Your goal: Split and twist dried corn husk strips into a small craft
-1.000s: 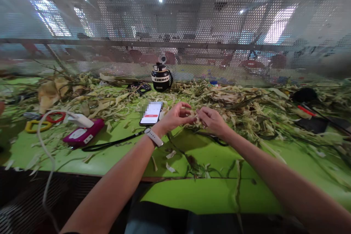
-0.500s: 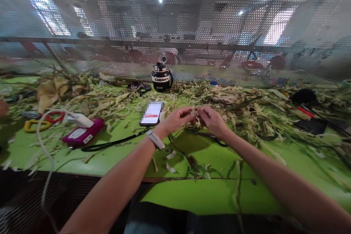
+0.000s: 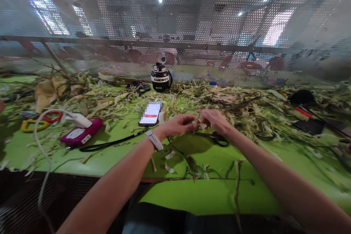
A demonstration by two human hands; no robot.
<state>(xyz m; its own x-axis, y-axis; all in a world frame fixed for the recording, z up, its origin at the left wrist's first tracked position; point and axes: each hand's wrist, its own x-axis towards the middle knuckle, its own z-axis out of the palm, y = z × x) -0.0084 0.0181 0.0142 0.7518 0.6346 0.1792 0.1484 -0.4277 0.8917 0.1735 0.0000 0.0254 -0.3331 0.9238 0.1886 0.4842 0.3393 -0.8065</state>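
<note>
My left hand (image 3: 182, 123), with a white watch (image 3: 154, 140) on the wrist, has its fingers pinched on a small pale piece of husk (image 3: 202, 125). Close on its right, my right hand (image 3: 213, 119) is closed, its fingertips at the same piece; how much of it each hand grips is too small to tell. Black scissors (image 3: 220, 140) lie on the green table (image 3: 175, 197) just below my right hand. A phone with a lit screen (image 3: 150, 113) lies left of my left hand, and pale husk strips (image 3: 233, 98) are heaped behind my hands.
A black bottle marked ENERGY (image 3: 160, 78) stands near the perforated metal screen (image 3: 192, 25). On the left are a magenta power bank (image 3: 82, 132) with a white plug and cable, a black strap (image 3: 109, 143) and yellow-handled scissors (image 3: 35, 126). A dark pad (image 3: 309, 126) lies right.
My right hand has turned, with its knuckles higher and palm more downward, and shifted slightly right. More of the black scissors shows below it. The pale piece is now more visible between the hands.
</note>
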